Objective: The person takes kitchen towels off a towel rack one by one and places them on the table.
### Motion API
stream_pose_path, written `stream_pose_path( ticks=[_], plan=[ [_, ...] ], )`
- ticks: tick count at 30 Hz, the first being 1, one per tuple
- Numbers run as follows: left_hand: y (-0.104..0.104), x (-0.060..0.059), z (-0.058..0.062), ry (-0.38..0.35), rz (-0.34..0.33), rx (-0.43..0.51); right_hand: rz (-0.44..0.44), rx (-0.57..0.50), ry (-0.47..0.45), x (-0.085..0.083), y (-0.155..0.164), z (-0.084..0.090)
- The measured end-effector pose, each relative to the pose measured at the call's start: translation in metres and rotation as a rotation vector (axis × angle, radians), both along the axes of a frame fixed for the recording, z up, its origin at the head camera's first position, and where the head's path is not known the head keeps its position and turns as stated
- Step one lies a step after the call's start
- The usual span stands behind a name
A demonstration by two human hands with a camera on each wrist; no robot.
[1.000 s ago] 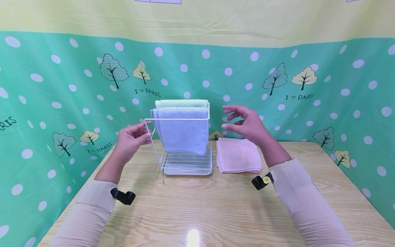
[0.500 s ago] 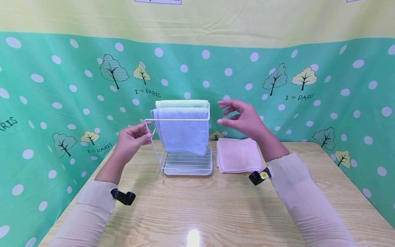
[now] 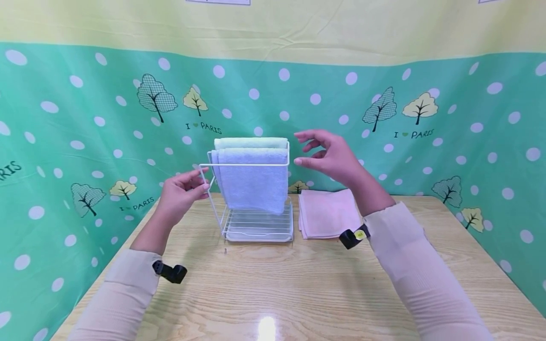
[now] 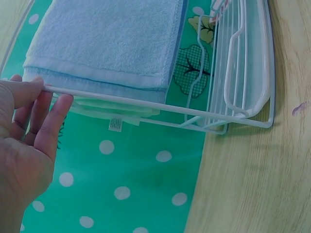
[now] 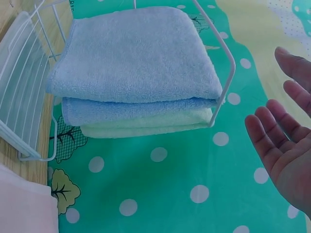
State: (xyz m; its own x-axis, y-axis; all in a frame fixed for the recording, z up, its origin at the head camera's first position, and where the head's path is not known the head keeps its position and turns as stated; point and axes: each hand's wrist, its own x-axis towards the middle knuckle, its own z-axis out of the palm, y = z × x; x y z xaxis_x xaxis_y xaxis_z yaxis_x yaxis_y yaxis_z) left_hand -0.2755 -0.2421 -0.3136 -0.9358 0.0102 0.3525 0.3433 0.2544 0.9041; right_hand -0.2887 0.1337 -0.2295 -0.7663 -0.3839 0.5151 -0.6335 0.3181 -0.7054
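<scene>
A white wire rack [image 3: 245, 165] stands on the table, with a blue towel [image 3: 256, 187] and a pale green towel [image 3: 250, 142] draped over its upper bars. My left hand [image 3: 180, 195] pinches the rack's left upright near the top, between thumb and fingers; the left wrist view shows this grip on the white bar [image 4: 146, 103]. Just right of the rack's upper corner, my right hand [image 3: 330, 156] hovers with thumb and fingers apart. Nothing is in that hand [image 5: 286, 141] in the right wrist view, and a gap separates it from the towels.
A folded pink towel [image 3: 327, 215] lies on the wooden table [image 3: 273, 284], right of the rack and below my right hand. Under the rack's bottom wires sits a pale tray [image 3: 260, 238]. A green patterned curtain [image 3: 264, 94] hangs behind the table.
My right hand has moved left and slightly up, closer to the rack's upper right corner. The left hand, the rack and the towels look unchanged.
</scene>
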Motion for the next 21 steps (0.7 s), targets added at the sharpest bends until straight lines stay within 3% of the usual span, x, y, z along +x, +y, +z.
stream_pose_path(
  ticks=[21],
  plan=[
    [0.001,0.001,0.000,0.008,-0.030,0.024,0.032,0.025,-0.025,-0.009,-0.017,0.011]
  ],
)
